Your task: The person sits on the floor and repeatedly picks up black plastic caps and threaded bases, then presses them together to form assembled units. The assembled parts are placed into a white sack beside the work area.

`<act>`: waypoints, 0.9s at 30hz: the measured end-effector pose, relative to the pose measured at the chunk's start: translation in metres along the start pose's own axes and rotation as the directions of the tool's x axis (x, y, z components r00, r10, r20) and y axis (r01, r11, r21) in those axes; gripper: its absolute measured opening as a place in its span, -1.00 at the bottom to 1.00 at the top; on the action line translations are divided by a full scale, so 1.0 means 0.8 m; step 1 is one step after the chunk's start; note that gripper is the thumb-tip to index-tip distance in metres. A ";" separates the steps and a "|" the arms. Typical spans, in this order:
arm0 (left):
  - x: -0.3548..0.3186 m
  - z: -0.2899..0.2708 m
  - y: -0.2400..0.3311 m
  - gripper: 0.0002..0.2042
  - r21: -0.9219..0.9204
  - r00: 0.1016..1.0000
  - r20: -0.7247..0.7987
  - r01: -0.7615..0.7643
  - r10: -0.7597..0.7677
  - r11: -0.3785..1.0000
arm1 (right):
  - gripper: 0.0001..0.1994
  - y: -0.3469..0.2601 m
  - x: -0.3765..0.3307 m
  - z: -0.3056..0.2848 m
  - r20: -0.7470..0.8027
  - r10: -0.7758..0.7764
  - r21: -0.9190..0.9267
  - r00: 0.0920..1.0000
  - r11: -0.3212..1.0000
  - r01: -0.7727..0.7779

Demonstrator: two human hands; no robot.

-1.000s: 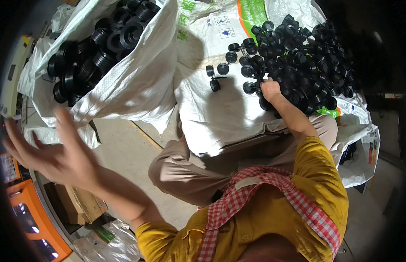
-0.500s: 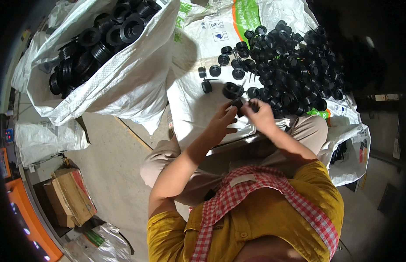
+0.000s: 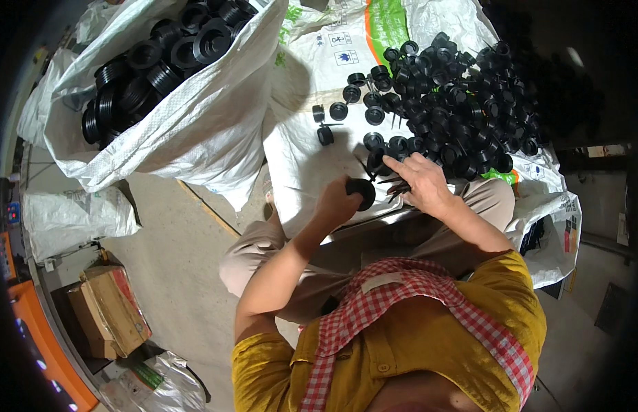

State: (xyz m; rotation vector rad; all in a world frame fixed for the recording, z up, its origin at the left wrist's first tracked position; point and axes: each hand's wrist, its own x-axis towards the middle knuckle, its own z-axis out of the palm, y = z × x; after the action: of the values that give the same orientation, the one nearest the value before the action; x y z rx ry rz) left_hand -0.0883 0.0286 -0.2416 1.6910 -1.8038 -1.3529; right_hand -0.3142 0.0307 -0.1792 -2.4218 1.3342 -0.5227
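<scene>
My left hand (image 3: 335, 204) is closed on the edge of a black round plastic cap (image 3: 362, 191), held over the white sack sheet near my lap. To its right, my right hand (image 3: 427, 184) has thin dark plastic strips (image 3: 399, 189) tucked under its curled fingers. Its forefinger reaches to a small black cap (image 3: 376, 162) at the near edge of the pile; whether it grips that cap I cannot tell. A large pile of small black caps (image 3: 456, 103) spreads beyond my right hand. Several loose ones, such as a black cap (image 3: 338, 111), lie left of the pile.
A large white woven sack (image 3: 195, 147) full of bigger black threaded rings (image 3: 146, 55) stands at the left. Another white sack (image 3: 552, 237) is by my right knee. On the floor at the lower left are a cardboard box (image 3: 116, 312) and a silvery bag (image 3: 171, 384).
My hands were close together over the black parts. Now they are apart: the left has drawn back toward me with the round cap, and the right has shifted nearer me and to the right.
</scene>
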 end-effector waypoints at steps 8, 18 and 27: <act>-0.013 -0.008 0.015 -0.77 -0.139 0.950 0.312 0.020 0.025 0.990 | -0.78 0.014 -0.001 0.005 0.197 -0.217 0.165 0.956 0.969 0.186; -0.024 -0.001 0.022 -0.77 -0.165 0.976 0.116 -0.165 0.186 0.972 | -0.63 -0.003 -0.023 0.019 0.364 0.095 0.405 0.927 0.880 -0.249; -0.045 -0.055 0.071 -0.72 0.251 0.277 0.170 -0.940 0.946 0.231 | -0.63 0.009 -0.036 0.020 0.715 -0.431 0.466 0.550 -0.292 -0.835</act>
State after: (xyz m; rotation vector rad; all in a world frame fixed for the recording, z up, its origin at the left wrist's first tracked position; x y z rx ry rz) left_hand -0.0796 0.0347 -0.1622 0.2979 -2.4177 -0.4532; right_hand -0.3263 0.0530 -0.2015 -0.4149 0.3903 -0.1015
